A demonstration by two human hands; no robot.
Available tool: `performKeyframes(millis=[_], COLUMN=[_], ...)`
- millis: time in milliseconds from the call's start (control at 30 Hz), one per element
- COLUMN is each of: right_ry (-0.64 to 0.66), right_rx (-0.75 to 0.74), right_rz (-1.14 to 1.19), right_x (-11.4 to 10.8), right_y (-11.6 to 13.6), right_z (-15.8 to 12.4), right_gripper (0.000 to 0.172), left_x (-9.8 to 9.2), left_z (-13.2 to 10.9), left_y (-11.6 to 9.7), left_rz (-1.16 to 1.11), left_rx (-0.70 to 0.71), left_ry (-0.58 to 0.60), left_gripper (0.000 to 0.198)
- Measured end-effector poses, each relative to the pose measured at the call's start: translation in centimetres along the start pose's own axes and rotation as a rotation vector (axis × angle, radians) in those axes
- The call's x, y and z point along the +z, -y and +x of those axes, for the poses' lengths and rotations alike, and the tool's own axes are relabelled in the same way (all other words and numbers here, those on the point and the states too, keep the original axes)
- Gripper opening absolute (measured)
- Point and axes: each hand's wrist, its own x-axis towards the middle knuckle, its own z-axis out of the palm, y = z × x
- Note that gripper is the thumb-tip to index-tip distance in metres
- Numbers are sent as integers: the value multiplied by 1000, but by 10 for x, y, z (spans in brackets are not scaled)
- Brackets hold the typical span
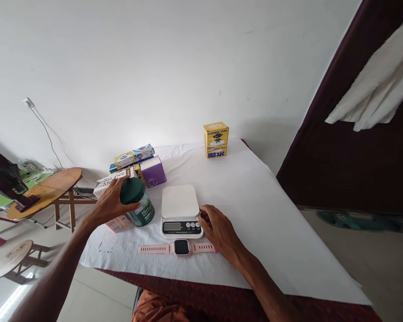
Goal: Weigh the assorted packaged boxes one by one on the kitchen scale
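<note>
My left hand (111,202) is wrapped round the dark green lid of a green can (139,205) that stands on the white-covered table (255,214), left of a small white kitchen scale (180,210). My right hand (218,229) rests at the scale's front right corner, fingers curled against its button panel. A pink smartwatch (181,247) lies flat with its strap spread out, just in front of the scale and below my right hand.
Behind the can lie a "Super" box (105,183), a purple box (153,171) and stacked small soap packs (134,156). A yellow box (216,139) stands at the table's far edge. Wooden round tables and a stool (15,261) stand at left; a dark curtain hangs at right.
</note>
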Motion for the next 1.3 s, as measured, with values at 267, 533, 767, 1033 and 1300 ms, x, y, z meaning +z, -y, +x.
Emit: performKeyframes(millis=[267, 533, 767, 1033, 1300], right_ry=[-25, -34, -31, -7, -41], right_rx=[-21, 6, -10, -10, -59], right_rz=[-38, -78, -154, -270, -344], right_x=[2, 0, 0, 4, 11], right_y=[4, 9, 12, 15, 13], right_z=[0, -1, -3, -2, -2], right_gripper=[16, 16, 17, 22, 29], left_x=[-22, 19, 85, 119, 143], left_z=[4, 108, 220, 310, 341], left_y=[-39, -150, -227, -291, -274], left_rz=[41, -42, -186, -148, 182], left_rx=[174, 463, 258, 363, 302], left_ry=[-53, -11, 137, -31, 205], left_gripper=[88, 77, 100, 129, 124])
